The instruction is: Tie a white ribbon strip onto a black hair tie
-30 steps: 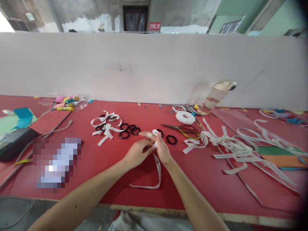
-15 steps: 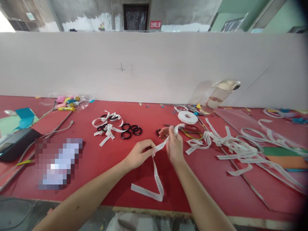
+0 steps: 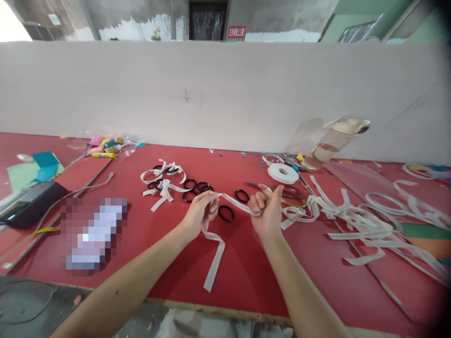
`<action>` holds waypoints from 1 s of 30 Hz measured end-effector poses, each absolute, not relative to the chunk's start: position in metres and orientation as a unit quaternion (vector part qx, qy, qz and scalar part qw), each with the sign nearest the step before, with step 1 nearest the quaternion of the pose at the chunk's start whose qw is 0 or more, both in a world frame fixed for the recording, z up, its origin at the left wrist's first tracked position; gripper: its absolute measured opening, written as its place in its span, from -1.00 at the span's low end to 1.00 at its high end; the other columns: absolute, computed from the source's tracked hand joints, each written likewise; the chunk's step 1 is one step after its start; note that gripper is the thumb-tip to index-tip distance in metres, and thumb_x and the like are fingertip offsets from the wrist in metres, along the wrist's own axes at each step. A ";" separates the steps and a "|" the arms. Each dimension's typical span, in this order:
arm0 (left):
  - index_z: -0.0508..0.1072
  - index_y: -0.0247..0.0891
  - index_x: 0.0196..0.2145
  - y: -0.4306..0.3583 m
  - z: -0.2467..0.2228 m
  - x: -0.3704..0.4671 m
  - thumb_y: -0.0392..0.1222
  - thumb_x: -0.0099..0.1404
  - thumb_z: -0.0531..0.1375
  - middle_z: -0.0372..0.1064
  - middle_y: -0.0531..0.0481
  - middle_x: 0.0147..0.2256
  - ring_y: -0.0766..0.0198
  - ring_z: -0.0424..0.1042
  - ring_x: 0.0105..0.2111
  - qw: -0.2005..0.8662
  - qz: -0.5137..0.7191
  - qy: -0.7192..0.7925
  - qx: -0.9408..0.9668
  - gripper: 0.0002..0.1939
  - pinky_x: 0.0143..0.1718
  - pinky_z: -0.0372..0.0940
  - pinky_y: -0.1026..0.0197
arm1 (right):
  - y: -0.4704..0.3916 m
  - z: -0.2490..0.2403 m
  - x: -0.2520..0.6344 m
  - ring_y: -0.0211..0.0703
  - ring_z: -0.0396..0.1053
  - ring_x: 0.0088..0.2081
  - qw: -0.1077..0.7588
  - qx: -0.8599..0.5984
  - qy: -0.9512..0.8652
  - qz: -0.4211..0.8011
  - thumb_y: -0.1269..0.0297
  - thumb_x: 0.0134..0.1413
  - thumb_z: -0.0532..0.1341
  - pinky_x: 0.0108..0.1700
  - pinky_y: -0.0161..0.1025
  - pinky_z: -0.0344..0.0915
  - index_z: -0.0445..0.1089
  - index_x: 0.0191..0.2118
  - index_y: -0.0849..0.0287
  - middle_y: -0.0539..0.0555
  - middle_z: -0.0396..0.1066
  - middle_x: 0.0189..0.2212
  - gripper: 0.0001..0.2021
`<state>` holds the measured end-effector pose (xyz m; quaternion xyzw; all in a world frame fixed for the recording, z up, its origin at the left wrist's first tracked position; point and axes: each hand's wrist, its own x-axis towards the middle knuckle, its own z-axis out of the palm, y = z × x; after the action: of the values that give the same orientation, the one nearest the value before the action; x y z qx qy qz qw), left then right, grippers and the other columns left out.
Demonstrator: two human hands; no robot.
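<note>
A white printed ribbon [image 3: 235, 203] runs between my two hands above the red table. My left hand [image 3: 200, 211] is closed, pinching it, and a loose tail hangs below onto the table. My right hand [image 3: 268, 211] has its fingers curled around the ribbon's other end, with the thumb raised. Between the hands lies a black ring [image 3: 226, 213], and another black ring [image 3: 242, 196] rests just behind it. Scissors [image 3: 292, 197] with yellowish handles lie partly behind my right hand.
Black rings and white bows [image 3: 165, 190] lie left of centre. A ribbon roll [image 3: 283, 173] and a tilted bottle [image 3: 327, 148] stand behind on the right. Tangled white ribbons [image 3: 366, 220] spread at right. A blurred-out object [image 3: 95, 239] is at left.
My hands have moved apart, stretching the ribbon between them. My left hand shifted slightly left, my right hand right. The black rings between them now show. The view has shifted slightly.
</note>
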<state>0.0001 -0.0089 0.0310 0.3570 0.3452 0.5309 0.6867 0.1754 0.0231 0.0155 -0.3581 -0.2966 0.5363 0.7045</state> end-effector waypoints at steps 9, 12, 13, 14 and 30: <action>0.21 -0.26 -0.52 -0.008 0.033 -0.002 -0.07 0.21 0.24 -0.12 0.25 -0.73 0.52 -0.06 -0.74 0.687 0.532 0.346 0.354 -0.68 -0.69 -0.18 0.38 | 0.027 0.007 0.170 -0.23 0.33 -0.36 0.754 -0.467 -0.352 0.300 -0.02 0.07 0.29 -0.25 -0.24 0.29 0.38 -0.19 0.14 -0.03 0.34 -0.40 -0.66; 0.22 -0.26 -0.52 -0.009 0.032 -0.001 -0.06 0.17 0.27 -0.11 0.25 -0.74 0.50 -0.03 -0.73 0.698 0.524 0.334 0.356 -0.68 -0.68 -0.12 0.38 | 0.023 0.005 0.167 -0.11 0.36 -0.14 0.716 -0.483 -0.454 0.219 0.10 0.13 0.27 -0.04 -0.13 0.29 0.36 -0.04 0.11 0.08 0.39 -0.19 -0.69; 0.24 -0.26 -0.51 -0.010 0.032 0.000 -0.05 0.16 0.28 -0.09 0.25 -0.74 0.50 0.00 -0.73 0.703 0.517 0.333 0.358 -0.68 -0.68 -0.11 0.38 | 0.021 0.005 0.165 -0.09 0.36 -0.09 0.692 -0.472 -0.498 0.224 0.13 0.17 0.25 0.01 -0.10 0.28 0.36 -0.01 0.10 0.11 0.39 -0.14 -0.69; 0.26 -0.27 -0.50 -0.011 0.032 0.001 -0.03 0.16 0.28 -0.07 0.24 -0.73 0.49 0.02 -0.74 0.707 0.511 0.332 0.360 -0.68 -0.69 -0.11 0.37 | 0.018 0.005 0.164 -0.07 0.36 -0.06 0.661 -0.453 -0.548 0.240 0.15 0.20 0.22 0.04 -0.07 0.27 0.35 0.01 0.09 0.13 0.40 -0.10 -0.70; 0.35 -0.29 -0.40 -0.016 0.034 0.000 0.03 0.18 0.27 0.02 0.24 -0.72 0.54 -0.10 -0.77 0.718 0.435 0.329 0.431 -0.68 -0.73 -0.24 0.39 | 0.015 -0.002 0.155 -0.03 0.41 -0.22 0.383 -0.346 -0.806 0.291 0.42 0.11 0.10 -0.13 -0.09 0.34 0.45 -0.26 0.13 0.15 0.47 -0.29 -0.82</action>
<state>-0.0003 -0.0161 0.0336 0.4314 0.3294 0.4354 0.7182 0.1553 0.0151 -0.0018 -0.3460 -0.8057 0.2906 0.3831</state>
